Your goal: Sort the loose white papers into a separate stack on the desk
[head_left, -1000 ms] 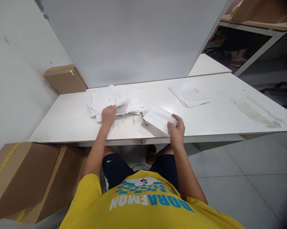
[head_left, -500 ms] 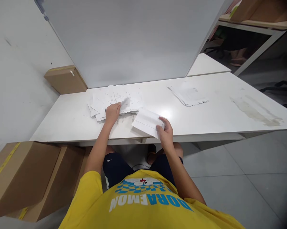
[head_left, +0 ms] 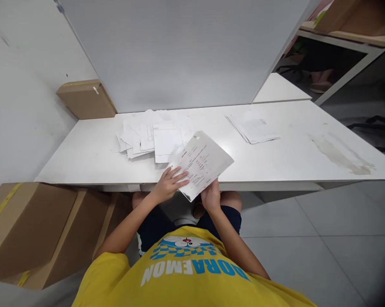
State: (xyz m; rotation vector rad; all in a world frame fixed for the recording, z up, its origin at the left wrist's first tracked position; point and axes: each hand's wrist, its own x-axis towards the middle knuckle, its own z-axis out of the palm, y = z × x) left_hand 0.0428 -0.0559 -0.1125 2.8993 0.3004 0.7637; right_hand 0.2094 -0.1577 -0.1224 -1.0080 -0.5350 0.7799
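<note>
A printed sheet of paper (head_left: pixel 205 160) is held tilted over the front edge of the white table. My left hand (head_left: pixel 169 184) grips its lower left edge, fingers stretched across the printed side. Under the lower right edge, my right hand (head_left: pixel 210 196) supports the sheet, most of its fingers hidden behind it. Just beyond my left hand lies a loose pile of papers (head_left: pixel 137 138), with a mostly blank sheet (head_left: pixel 167 145) on top, jutting toward me.
A neater stack of papers (head_left: pixel 256 128) rests on the table (head_left: pixel 285 157) to the right, near a smeared stain. A cardboard box (head_left: pixel 88 100) stands at the back left, against the upright panel (head_left: pixel 186 51). Larger cartons (head_left: pixel 29 230) are at the lower left.
My left hand has left the pile and moved toward me onto the sheet. The paper now shows its printed face, and a mostly blank sheet lies over the pile's right side.
</note>
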